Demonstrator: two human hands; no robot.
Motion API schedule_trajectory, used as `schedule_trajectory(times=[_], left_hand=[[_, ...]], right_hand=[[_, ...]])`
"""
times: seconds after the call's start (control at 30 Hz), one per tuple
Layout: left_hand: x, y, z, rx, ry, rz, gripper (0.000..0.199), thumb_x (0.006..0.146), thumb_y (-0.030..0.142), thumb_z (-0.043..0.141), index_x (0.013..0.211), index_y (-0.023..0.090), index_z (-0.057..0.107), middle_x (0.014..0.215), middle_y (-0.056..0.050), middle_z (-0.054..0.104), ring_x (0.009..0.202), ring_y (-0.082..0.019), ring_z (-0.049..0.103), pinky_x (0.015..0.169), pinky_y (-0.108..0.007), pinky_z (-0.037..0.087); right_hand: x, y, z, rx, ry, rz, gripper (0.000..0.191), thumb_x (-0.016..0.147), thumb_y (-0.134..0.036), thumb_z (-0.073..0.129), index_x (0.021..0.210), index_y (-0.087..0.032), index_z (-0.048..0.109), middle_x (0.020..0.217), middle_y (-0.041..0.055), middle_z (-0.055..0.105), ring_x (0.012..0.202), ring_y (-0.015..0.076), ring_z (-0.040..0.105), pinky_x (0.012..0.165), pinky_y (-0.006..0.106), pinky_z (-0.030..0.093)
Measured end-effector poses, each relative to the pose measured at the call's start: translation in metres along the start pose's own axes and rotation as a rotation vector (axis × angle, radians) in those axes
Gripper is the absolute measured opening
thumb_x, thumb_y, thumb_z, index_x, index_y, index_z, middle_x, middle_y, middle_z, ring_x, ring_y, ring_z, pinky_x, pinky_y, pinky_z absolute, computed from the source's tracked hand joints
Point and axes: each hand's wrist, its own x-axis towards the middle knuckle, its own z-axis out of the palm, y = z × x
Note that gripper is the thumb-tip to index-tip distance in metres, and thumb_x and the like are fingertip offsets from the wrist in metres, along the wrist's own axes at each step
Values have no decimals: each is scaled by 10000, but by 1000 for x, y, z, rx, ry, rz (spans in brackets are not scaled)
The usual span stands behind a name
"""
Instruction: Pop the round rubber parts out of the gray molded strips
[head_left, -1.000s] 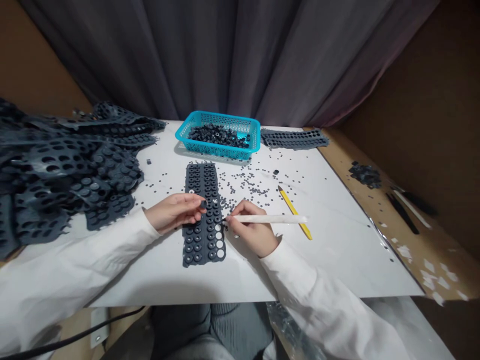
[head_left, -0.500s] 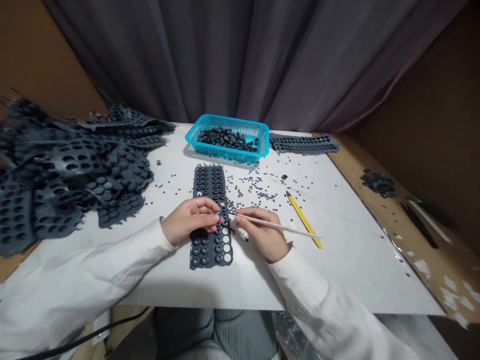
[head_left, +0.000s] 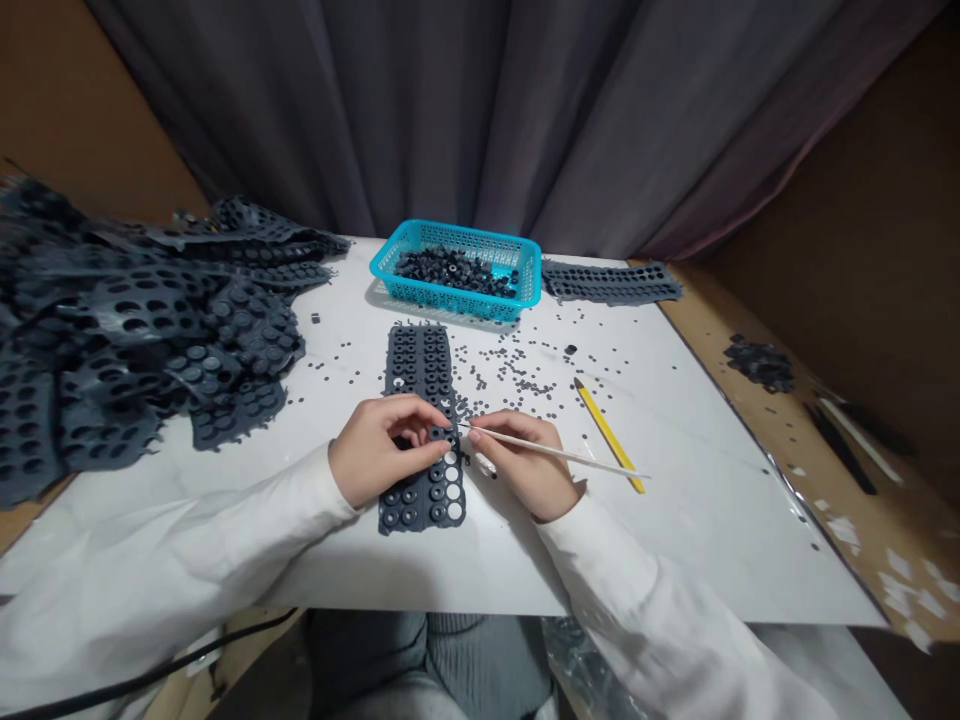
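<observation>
A dark grey moulded rubber sheet [head_left: 418,360] lies lengthwise in front of me, with rows of round ring-like pieces. Several holes in its right column show white table through them. Over the middle of the sheet is my left hand [head_left: 386,450], thumb and index finger curled close together at the right column; anything pinched there is too small to make out. My right hand [head_left: 536,465], beside the sheet's right edge, grips a thin white stick-like tool [head_left: 577,459] whose tip points toward the left fingertips. Below the right fingers lies a small white piece [head_left: 484,463].
Behind the sheet stands a blue basket [head_left: 530,275] of small black rubber pieces. Punched rubber sheets [head_left: 157,340] are heaped at left; another sheet [head_left: 611,282] lies back right. Small dark discs [head_left: 532,388] scatter around a yellow pen-like tool [head_left: 609,433]. Dark scraps [head_left: 759,363] lie far right.
My left hand has shifted slightly right, its fingertips now at the sheet's right column. The right hand and its white tool have stayed almost in place.
</observation>
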Motion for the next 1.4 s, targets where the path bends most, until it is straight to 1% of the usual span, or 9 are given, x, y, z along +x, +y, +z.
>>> schedule_trajectory(times=[0.2, 0.33, 0.5, 0.63, 0.73, 0.87, 1.2, 1.3, 1.4], left_hand=[[11, -6, -4, -276, -10, -238, 240, 699, 312, 621, 855, 132, 585, 727, -30, 627, 610, -118, 576, 598, -254, 482], [6, -9, -3, -78, -19, -117, 272, 697, 308, 666, 898, 129, 631, 621, 15, 561, 544, -89, 510, 527, -210, 415], [0, -11, 0, 46, -80, -51, 263, 703, 310, 678, 889, 125, 677, 605, 8, 575, 531, -83, 494, 518, -203, 404], [-1, -10, 1, 22, -103, -10, 323, 705, 295, 685, 983, 133, 654, 674, -7, 628, 575, -97, 552, 562, -210, 453], [-3, -8, 1, -5, -138, 38, 345, 729, 273, 666, 1043, 144, 610, 695, -1, 645, 596, -100, 580, 591, -210, 473], [-5, -6, 0, 42, -124, 88, 314, 732, 250, 667, 1024, 156, 598, 667, 22, 640, 578, -86, 577, 586, -188, 464], [-7, -5, -1, 142, -80, 159, 313, 720, 250, 682, 1013, 166, 613, 666, 21, 643, 594, -87, 588, 610, -186, 458], [-5, -4, 0, 57, -97, 88, 280, 719, 253, 670, 979, 163, 623, 684, 6, 643, 609, -96, 589, 610, -198, 467], [4, -8, -2, -239, -80, -153, 167, 709, 232, 624, 849, 142, 605, 700, -23, 648, 601, -110, 597, 564, -208, 482]], right_hand=[[-1, 5, 0, -104, -1, -5, 153, 733, -286, 631, 769, -147, 685, 615, 43, 666, 511, 131, 575, 485, 237, 457], [-2, 2, 0, -60, 22, -8, 135, 724, -282, 650, 772, -157, 669, 607, 33, 660, 527, 140, 594, 504, 245, 477], [-3, -6, -1, 174, 45, -54, 134, 657, -272, 736, 749, -187, 688, 705, 35, 688, 617, 142, 630, 567, 247, 505], [-3, -9, -2, 183, -42, -233, 61, 665, -194, 736, 698, -200, 685, 734, 30, 663, 678, 135, 622, 616, 253, 509], [-4, -8, -2, 170, -156, -322, 59, 695, -163, 716, 718, -202, 678, 821, 48, 672, 798, 160, 640, 748, 311, 522], [-7, -6, -3, 197, -259, -296, 66, 748, -146, 676, 773, -201, 649, 979, 69, 692, 950, 183, 643, 881, 375, 488], [-13, -9, -3, 205, -295, -243, 65, 801, -224, 636, 801, -198, 577, 996, 85, 703, 975, 199, 647, 861, 399, 500], [-12, -12, -2, 200, -241, -221, 75, 794, -236, 637, 781, -199, 573, 981, 78, 705, 950, 193, 650, 839, 378, 502], [-8, -11, -1, 118, -77, -196, 80, 772, -243, 638, 740, -195, 583, 885, 58, 694, 841, 172, 646, 733, 309, 505]])
